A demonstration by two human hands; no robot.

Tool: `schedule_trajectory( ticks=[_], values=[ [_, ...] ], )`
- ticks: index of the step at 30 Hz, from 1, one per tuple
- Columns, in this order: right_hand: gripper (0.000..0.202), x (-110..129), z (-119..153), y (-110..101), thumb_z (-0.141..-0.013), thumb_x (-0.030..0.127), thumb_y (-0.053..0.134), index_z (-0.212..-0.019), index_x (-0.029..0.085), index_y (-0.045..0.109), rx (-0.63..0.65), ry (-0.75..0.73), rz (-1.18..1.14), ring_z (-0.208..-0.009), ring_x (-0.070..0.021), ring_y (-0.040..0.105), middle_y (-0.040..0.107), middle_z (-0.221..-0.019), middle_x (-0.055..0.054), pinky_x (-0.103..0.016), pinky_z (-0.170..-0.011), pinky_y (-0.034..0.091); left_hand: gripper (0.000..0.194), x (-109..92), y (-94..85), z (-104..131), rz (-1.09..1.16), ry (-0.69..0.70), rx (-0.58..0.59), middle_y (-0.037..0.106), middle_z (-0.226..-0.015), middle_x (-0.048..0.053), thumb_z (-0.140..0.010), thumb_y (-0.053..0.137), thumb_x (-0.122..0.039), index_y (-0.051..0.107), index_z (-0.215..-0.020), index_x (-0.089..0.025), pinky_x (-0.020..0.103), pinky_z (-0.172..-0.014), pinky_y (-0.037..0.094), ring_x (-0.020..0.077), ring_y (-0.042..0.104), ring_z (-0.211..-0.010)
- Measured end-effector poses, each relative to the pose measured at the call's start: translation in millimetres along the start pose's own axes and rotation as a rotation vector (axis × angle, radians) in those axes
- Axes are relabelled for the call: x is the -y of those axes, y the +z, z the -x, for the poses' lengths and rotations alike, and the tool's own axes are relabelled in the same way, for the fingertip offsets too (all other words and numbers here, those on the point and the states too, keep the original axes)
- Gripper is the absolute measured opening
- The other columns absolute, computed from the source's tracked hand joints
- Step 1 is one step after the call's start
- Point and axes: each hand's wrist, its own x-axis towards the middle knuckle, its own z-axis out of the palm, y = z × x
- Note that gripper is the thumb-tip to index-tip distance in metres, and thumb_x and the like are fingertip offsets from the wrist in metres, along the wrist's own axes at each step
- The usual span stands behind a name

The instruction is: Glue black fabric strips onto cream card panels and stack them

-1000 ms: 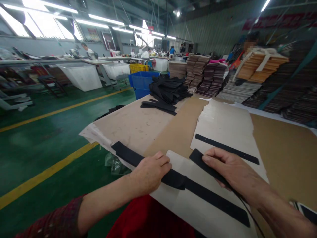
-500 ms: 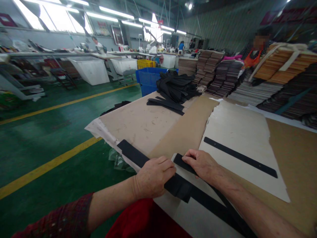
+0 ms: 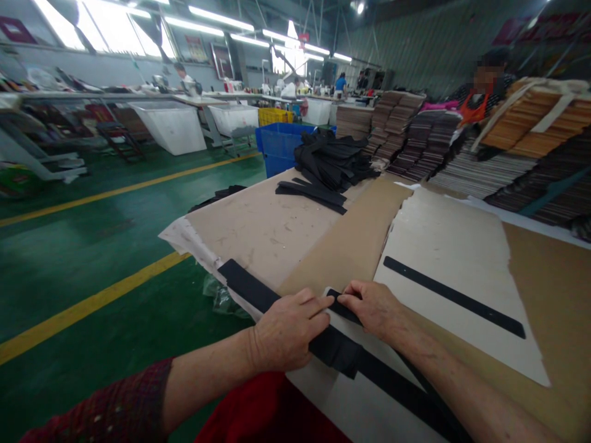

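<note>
A long black fabric strip [image 3: 249,286] lies along the table's near edge, a wider folded piece [image 3: 341,357] partway along it. My left hand [image 3: 290,326] is closed over this strip, its index finger stretched to the tip of a second black strip [image 3: 346,309]. That second strip has a rounded end and runs back beneath my right forearm. My right hand [image 3: 373,306] pinches it near the end between thumb and fingers. Farther right, a black strip with small holes [image 3: 452,296] lies flat on a pale sheet [image 3: 447,227].
Black strips are heaped [image 3: 330,161] at the table's far end, with several loose ones [image 3: 311,195] nearer. Behind stands a blue crate [image 3: 279,147]. Tall stacks of cut material [image 3: 397,123] line the back right, where a person in an orange apron [image 3: 478,104] is.
My left index finger has stretched out to the end of the second strip. My right hand has shifted slightly left along it, closer to the left hand. The camera view has moved a little.
</note>
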Motion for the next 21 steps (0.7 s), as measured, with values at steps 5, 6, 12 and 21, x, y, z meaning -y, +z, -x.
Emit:
schedule_trajectory(
  ticks=[5,6,12,21],
  values=[
    [0.018,1.3,-3.9,3.1,-0.087,0.028,0.057,-0.072,0.02,0.065,-0.022,-0.026,0.07,-0.064,-0.0142,0.054,0.066,-0.068,-0.002,-0.027,-0.06,0.033,0.037,0.0,-2.4,-2.5,0.015,-0.016,0.047,0.054,-0.142,0.01,-0.073,0.061,-0.023,0.062,-0.108,-0.014,0.038,-0.092,0.049,0.026,0.052,-0.106],
    [0.018,2.0,-3.7,2.8,-0.087,0.028,0.057,-0.073,0.02,0.065,-0.03,-0.024,0.076,-0.064,-0.0143,0.054,0.066,-0.068,-0.003,-0.027,-0.06,0.033,0.036,-0.1,-3.4,-3.1,0.016,-0.018,0.055,0.054,-0.142,0.01,-0.073,0.061,-0.022,0.063,-0.108,-0.014,0.038,-0.092,0.049,0.026,0.053,-0.105],
    [0.026,-15.8,18.4,-27.2,-0.075,0.03,0.07,-0.098,0.02,0.064,0.06,-0.006,-0.085,-0.065,-0.0142,0.057,0.065,-0.073,0.0,-0.026,-0.058,0.037,0.033,1.3,-5.1,-5.0,0.04,-0.016,0.039,0.056,-0.14,0.01,-0.074,0.061,-0.02,0.065,-0.106,-0.013,0.037,-0.098,0.046,0.026,0.053,-0.109],
    [0.029,-113.2,111.5,-72.0,-0.073,0.033,0.068,-0.101,0.022,0.064,0.014,0.222,-0.331,-0.06,-0.0125,0.049,0.058,-0.07,0.003,-0.025,-0.054,0.037,0.04,5.2,0.8,-3.4,0.08,-0.035,-0.025,0.057,-0.139,0.006,-0.071,0.057,-0.011,0.065,-0.11,-0.016,0.039,-0.098,0.046,0.0263,0.052,-0.112]
  ],
)
